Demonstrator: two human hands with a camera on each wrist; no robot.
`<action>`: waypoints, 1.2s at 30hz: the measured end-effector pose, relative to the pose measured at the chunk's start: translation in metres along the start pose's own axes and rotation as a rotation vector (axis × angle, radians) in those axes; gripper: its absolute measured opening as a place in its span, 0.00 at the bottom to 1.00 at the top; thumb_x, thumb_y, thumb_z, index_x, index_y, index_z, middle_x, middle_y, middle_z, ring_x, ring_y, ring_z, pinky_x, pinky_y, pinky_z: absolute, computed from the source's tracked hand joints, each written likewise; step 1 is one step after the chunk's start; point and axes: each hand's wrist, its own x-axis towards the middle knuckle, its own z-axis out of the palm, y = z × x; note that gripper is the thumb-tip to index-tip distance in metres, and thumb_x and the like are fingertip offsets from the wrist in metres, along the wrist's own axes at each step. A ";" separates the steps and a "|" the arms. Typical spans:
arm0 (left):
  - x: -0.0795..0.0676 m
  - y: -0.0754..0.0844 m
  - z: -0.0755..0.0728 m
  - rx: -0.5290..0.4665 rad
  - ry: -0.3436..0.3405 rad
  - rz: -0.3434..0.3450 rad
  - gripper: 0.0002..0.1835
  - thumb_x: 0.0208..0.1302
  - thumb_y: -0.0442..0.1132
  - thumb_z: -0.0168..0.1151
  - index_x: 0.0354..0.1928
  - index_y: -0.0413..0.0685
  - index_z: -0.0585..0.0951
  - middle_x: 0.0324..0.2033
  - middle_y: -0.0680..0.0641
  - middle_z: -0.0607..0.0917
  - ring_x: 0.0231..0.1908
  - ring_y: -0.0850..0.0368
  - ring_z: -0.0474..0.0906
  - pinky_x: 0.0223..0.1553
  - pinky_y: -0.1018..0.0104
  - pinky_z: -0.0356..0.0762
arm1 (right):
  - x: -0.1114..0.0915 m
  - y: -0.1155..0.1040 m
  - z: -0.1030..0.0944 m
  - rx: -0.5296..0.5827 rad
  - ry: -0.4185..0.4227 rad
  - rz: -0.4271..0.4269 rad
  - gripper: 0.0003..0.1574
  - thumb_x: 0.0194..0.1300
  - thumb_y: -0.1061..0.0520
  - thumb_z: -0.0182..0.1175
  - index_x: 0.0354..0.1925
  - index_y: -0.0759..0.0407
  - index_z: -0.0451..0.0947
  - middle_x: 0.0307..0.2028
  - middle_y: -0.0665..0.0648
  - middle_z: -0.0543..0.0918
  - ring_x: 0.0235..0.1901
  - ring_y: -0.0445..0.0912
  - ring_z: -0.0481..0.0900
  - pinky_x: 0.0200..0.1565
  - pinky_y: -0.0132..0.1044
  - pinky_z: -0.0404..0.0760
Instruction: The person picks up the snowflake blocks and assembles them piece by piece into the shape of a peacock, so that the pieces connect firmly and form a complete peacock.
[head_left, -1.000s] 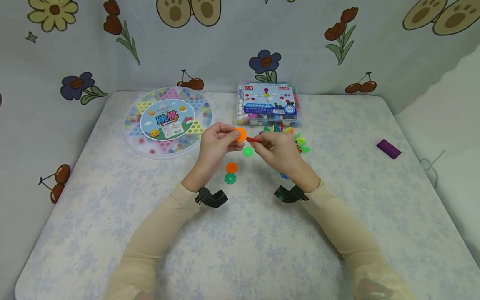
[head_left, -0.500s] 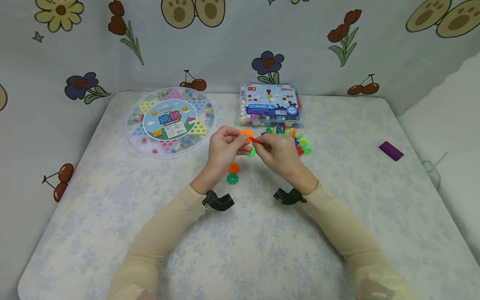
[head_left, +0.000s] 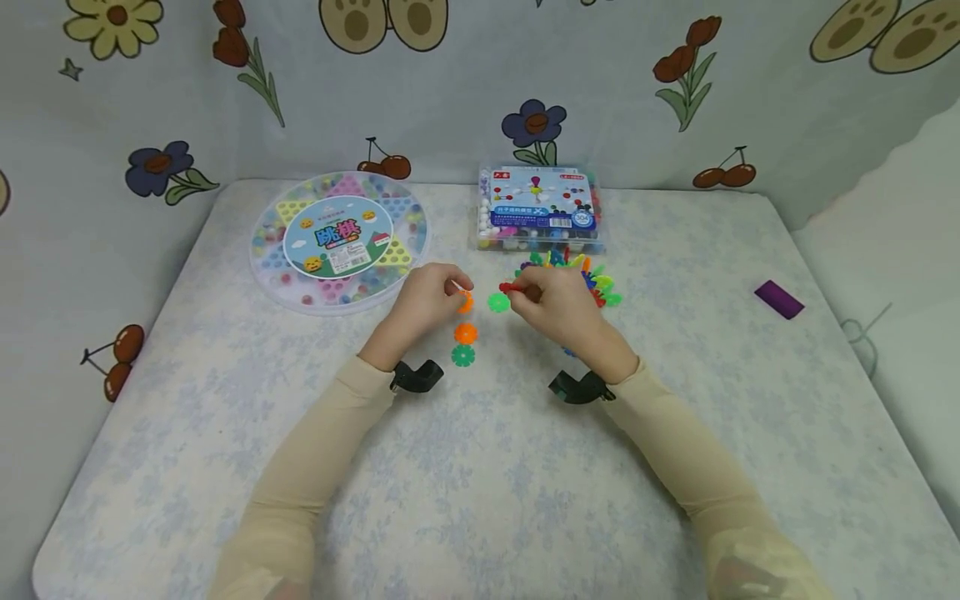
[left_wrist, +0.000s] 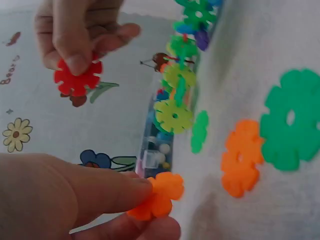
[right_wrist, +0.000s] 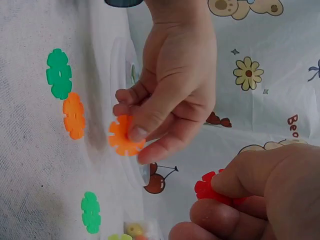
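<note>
My left hand pinches an orange notched plastic snowflake disc between thumb and fingers, above the table. To its right, my right hand pinches a red snowflake disc by its edge. A gap separates the two held discs. Below the left hand, a second orange disc lies against a dark green disc on the table. Between the hands is a light green disc. The right hand partly hides a pile of mixed-colour snowflake discs behind it.
A round Chinese checkers board lies at the back left. Behind the pile stands a clear plastic box of coloured beads with a printed label. Far right on the table is a purple piece. A patterned cloth hangs behind.
My left hand has drawn away to the left and slightly nearer with the orange disc, which was close against the red one. The right hand keeps the red disc in nearly the same place.
</note>
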 end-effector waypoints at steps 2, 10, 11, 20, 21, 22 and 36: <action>0.003 -0.005 0.003 0.095 -0.035 -0.012 0.13 0.68 0.35 0.59 0.50 0.45 0.86 0.41 0.42 0.87 0.33 0.49 0.77 0.36 0.62 0.76 | 0.001 0.001 0.000 0.002 -0.035 0.029 0.07 0.67 0.62 0.64 0.34 0.65 0.86 0.25 0.61 0.86 0.19 0.46 0.76 0.24 0.34 0.74; 0.001 -0.005 0.012 0.366 -0.082 0.029 0.15 0.61 0.44 0.69 0.49 0.50 0.86 0.43 0.42 0.83 0.42 0.44 0.75 0.40 0.58 0.76 | 0.003 0.004 -0.002 -0.027 -0.084 0.099 0.08 0.68 0.59 0.63 0.38 0.63 0.87 0.28 0.60 0.88 0.21 0.47 0.77 0.24 0.34 0.71; 0.000 -0.004 0.012 0.389 -0.116 0.027 0.14 0.60 0.46 0.71 0.45 0.50 0.86 0.40 0.44 0.83 0.40 0.46 0.76 0.38 0.59 0.75 | 0.003 0.004 -0.002 -0.028 -0.091 0.107 0.08 0.69 0.59 0.63 0.38 0.63 0.87 0.29 0.61 0.88 0.22 0.47 0.78 0.24 0.34 0.71; -0.005 0.007 0.017 0.401 -0.259 -0.047 0.11 0.59 0.43 0.72 0.33 0.46 0.81 0.31 0.49 0.83 0.30 0.53 0.77 0.30 0.65 0.73 | 0.004 0.004 -0.004 -0.028 -0.122 0.129 0.08 0.68 0.59 0.64 0.40 0.62 0.87 0.29 0.60 0.88 0.21 0.47 0.76 0.25 0.35 0.71; -0.005 0.007 0.018 0.391 -0.264 -0.047 0.10 0.59 0.43 0.72 0.32 0.46 0.81 0.30 0.49 0.83 0.30 0.53 0.77 0.30 0.65 0.73 | 0.004 0.004 -0.004 -0.029 -0.124 0.130 0.08 0.68 0.59 0.64 0.40 0.62 0.87 0.29 0.60 0.88 0.21 0.46 0.76 0.25 0.35 0.71; -0.004 0.006 0.019 0.377 -0.268 -0.044 0.09 0.59 0.42 0.72 0.31 0.46 0.81 0.29 0.49 0.83 0.30 0.53 0.77 0.30 0.66 0.73 | 0.003 0.004 -0.004 -0.028 -0.126 0.129 0.07 0.68 0.59 0.64 0.40 0.61 0.87 0.29 0.60 0.88 0.20 0.46 0.76 0.25 0.35 0.71; -0.008 0.018 0.001 -0.655 -0.041 0.017 0.17 0.74 0.37 0.60 0.56 0.32 0.83 0.29 0.42 0.89 0.19 0.60 0.84 0.28 0.64 0.87 | 0.003 0.002 -0.010 0.032 -0.067 -0.050 0.06 0.66 0.63 0.65 0.37 0.66 0.87 0.29 0.62 0.89 0.24 0.48 0.85 0.28 0.37 0.83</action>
